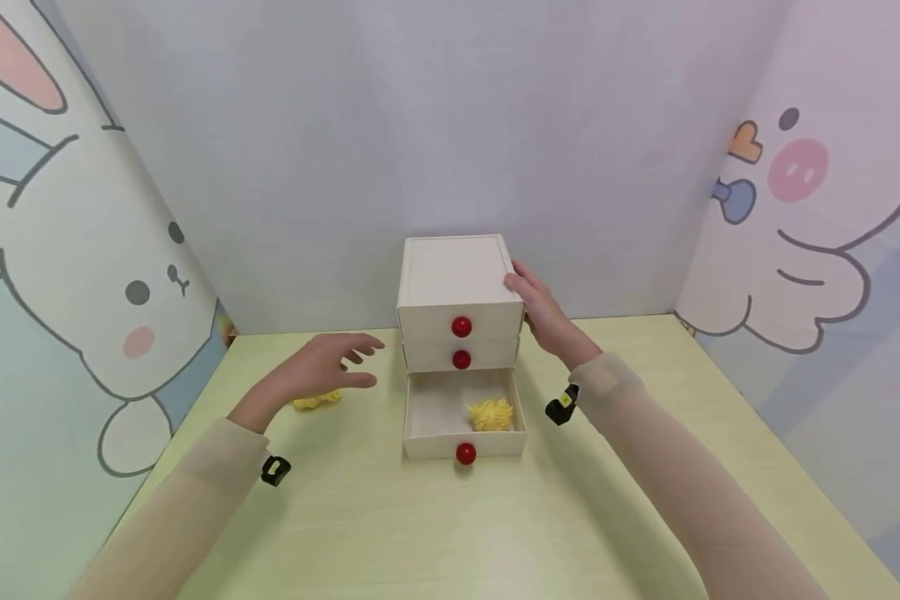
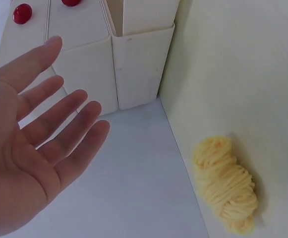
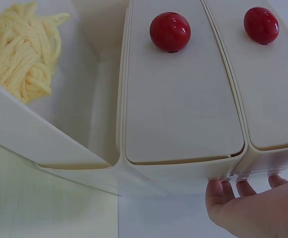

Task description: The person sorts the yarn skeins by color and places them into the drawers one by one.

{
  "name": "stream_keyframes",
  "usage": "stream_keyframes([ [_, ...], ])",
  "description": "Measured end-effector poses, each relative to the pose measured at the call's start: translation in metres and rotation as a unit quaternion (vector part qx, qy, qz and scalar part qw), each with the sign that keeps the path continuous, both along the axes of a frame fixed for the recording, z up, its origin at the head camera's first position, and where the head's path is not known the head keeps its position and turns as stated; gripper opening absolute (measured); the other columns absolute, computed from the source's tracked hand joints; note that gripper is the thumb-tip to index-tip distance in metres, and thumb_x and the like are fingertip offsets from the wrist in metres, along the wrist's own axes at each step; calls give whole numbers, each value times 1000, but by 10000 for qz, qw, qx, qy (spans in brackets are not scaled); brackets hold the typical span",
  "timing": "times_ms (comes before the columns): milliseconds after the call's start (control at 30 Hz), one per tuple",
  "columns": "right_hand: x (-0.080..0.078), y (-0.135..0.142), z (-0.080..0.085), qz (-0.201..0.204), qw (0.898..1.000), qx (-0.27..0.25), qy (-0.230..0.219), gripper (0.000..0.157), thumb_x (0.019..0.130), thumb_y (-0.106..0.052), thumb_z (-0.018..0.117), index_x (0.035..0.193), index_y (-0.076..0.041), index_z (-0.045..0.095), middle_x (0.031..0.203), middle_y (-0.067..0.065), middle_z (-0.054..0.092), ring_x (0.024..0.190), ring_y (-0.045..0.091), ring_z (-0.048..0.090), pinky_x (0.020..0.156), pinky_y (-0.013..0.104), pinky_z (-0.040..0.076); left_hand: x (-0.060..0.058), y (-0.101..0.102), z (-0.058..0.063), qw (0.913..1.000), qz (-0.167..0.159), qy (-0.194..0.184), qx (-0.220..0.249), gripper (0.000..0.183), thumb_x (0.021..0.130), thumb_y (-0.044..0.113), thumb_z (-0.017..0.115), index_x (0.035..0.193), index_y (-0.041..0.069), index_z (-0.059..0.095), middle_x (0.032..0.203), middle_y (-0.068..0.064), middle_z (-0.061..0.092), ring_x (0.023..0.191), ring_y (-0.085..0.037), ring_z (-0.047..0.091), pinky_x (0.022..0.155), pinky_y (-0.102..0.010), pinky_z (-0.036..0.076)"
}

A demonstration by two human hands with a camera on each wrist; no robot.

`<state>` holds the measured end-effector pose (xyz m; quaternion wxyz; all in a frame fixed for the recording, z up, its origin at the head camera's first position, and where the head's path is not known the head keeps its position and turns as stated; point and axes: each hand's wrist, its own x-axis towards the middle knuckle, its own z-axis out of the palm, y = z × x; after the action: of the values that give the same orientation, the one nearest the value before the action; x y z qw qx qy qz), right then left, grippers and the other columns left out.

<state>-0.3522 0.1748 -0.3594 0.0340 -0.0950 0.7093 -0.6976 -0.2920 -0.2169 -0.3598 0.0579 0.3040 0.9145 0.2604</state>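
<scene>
A white three-drawer box (image 1: 453,271) with red round knobs stands on the table. Its bottom drawer (image 1: 431,447) is pulled out, while the upper two are closed. Inside the open drawer lies a bundle of yellow yarn (image 1: 491,415), towards the right. My right hand (image 1: 546,315) rests against the box's right side near the top, fingertips touching the wall in the right wrist view. Left of the box, my left hand (image 1: 318,367) hovers with spread fingers and an empty palm. A second yellow yarn bundle (image 2: 225,186) lies on the table, partly hidden by that hand in the head view.
The light wooden table (image 1: 360,525) reaches back to a pale grey wall (image 1: 307,167). Panels with a cartoon rabbit (image 1: 97,275) and a cartoon pig (image 1: 817,225) flank it. A black wrist device (image 1: 275,470) sits at each sleeve.
</scene>
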Motion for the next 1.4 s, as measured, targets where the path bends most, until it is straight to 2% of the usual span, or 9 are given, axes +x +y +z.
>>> stream_keyframes([
  [233,0,0,0,-9,10000,38,1,67,111,-41,47,172,-31,21,177,3,21,160,28,24,129,58,21,-9,-26,-12,9989,385,-22,-267,57,98,29,81,148,12,61,143,-13,66,125,-37,66,102,-53,57],
  [500,0,0,0,-23,10000,28,-10,66,111,-41,48,171,-33,22,177,2,22,159,29,25,128,58,22,-20,-57,-31,9975,557,-68,-437,58,97,29,81,147,8,60,145,-19,64,126,-44,64,103,-58,54],
  [667,0,-1,-1,-23,10000,42,-17,66,111,-42,48,171,-33,21,177,1,21,160,28,24,128,58,21,-23,-68,-38,9955,640,-307,-624,60,97,28,81,148,5,59,149,-21,59,131,-47,60,104,-61,52],
  [800,0,-1,-1,-32,10000,31,-18,66,111,-42,48,171,-33,21,177,1,21,159,28,24,128,58,22,-26,-75,-44,9936,689,-456,-771,62,97,28,81,148,3,58,149,-24,58,131,-49,58,105,-63,51],
  [1033,1,-1,-1,10,10000,8,-17,67,111,-42,48,171,-33,21,177,1,20,159,28,24,128,58,22,-32,-84,-60,9900,894,-705,-830,61,96,30,82,147,6,59,143,-25,62,130,-46,58,108,-64,49],
  [1233,2,-1,0,-12,10000,37,-20,67,111,-42,48,171,-33,20,177,1,20,159,28,24,127,57,23,-32,-84,-69,9907,908,-576,-838,54,94,22,82,143,7,63,138,-24,65,125,-43,60,105,-64,49],
  [1400,1,-1,1,5,10000,14,-14,67,111,-42,48,171,-33,21,177,1,21,159,28,24,128,57,23,-32,-86,-76,9917,851,-427,-861,51,94,23,83,140,10,65,137,-21,66,119,-38,62,101,-62,50],
])
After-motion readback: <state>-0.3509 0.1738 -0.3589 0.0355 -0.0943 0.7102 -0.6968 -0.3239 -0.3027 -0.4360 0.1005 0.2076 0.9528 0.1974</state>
